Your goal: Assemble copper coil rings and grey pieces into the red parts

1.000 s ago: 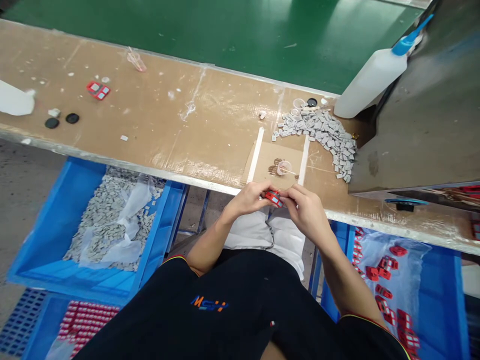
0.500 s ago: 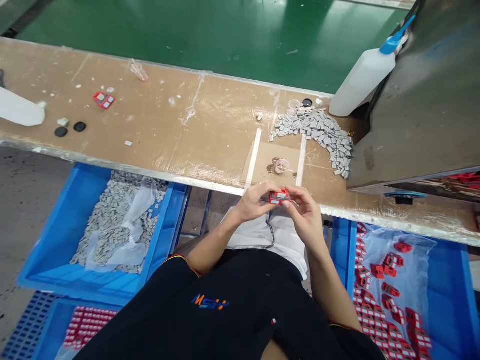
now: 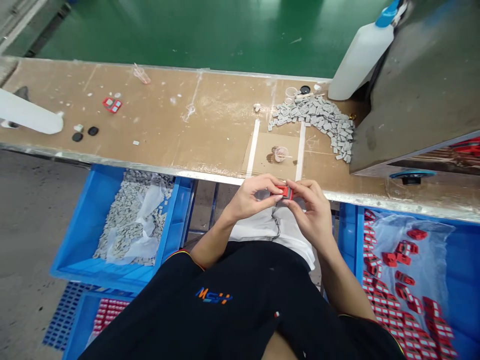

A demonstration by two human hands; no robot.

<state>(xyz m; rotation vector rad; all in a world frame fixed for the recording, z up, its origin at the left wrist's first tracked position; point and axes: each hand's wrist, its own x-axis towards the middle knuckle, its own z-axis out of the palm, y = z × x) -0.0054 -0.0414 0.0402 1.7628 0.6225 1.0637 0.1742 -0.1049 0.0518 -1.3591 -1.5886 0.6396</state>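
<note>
A small red plastic piece (image 3: 287, 192) with a grey part is held between both hands, just in front of the bench edge. My left hand (image 3: 256, 197) pinches its left end with thumb and fingers. At its right end, my right hand (image 3: 308, 205) grips it the same way. Fingertips cover much of the piece. Beyond the hands, a small clear cup (image 3: 280, 154) with a thin stick across it stands on a cardboard sheet (image 3: 258, 162) between white tape strips. A heap of small grey pieces (image 3: 322, 119) lies behind it to the right.
A white bottle with a blue top (image 3: 360, 60) stands by a metal box (image 3: 420, 95). Another white bottle (image 3: 32, 111) lies at left, near a red piece (image 3: 112, 104). Blue bins hold grey pieces (image 3: 120, 215) at left and red pieces (image 3: 397, 315) at right.
The red piece has been turned in my fingers, so its pale top part no longer shows. Both hands remain on it. The camera view has shifted slightly.
</note>
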